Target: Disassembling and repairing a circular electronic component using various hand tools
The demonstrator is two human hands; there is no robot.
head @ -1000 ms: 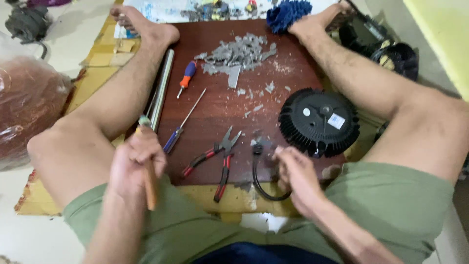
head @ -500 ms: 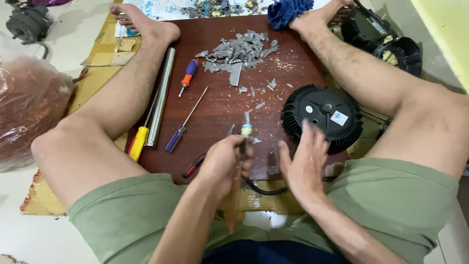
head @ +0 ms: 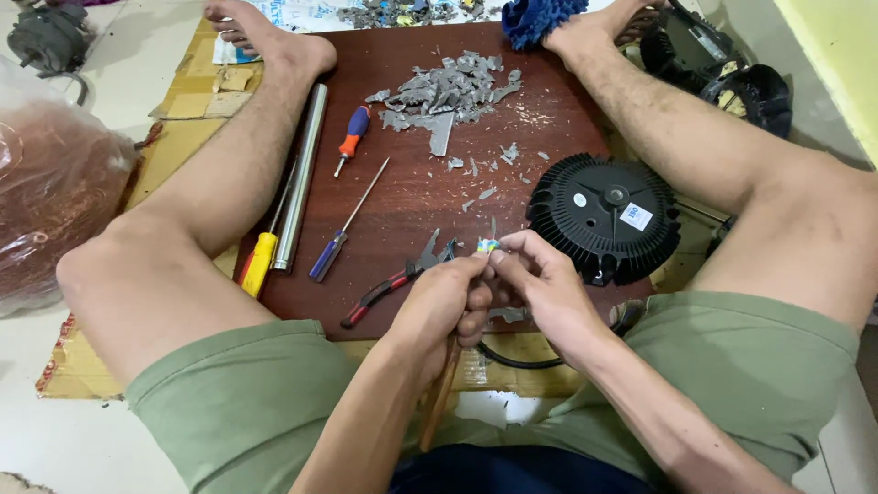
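I sit on the floor with my legs spread around a dark wooden board (head: 402, 201). My left hand (head: 439, 306) is closed around a tool with a wooden handle (head: 444, 384), which sticks down toward my lap. At the tool's top end is a small pale blue and yellow piece (head: 487, 245). My right hand (head: 546, 285) pinches that piece with thumb and fingers. Both hands meet over the board's near edge, just above red-handled pliers (head: 389, 284) and left of a black finned round housing (head: 605, 220).
On the board lie a blue-handled screwdriver (head: 340, 229), an orange-and-blue screwdriver (head: 352, 137), a yellow-handled screwdriver (head: 259, 263), a metal tube (head: 302, 174) and a pile of grey fragments (head: 448, 87). A black cable (head: 512, 359) loops under my hands. A bag of copper wire (head: 46, 197) sits left.
My left hand carried the wooden-handled tool from beside my left knee to the middle. My right hand rose from the board and closed on the tool's tip.
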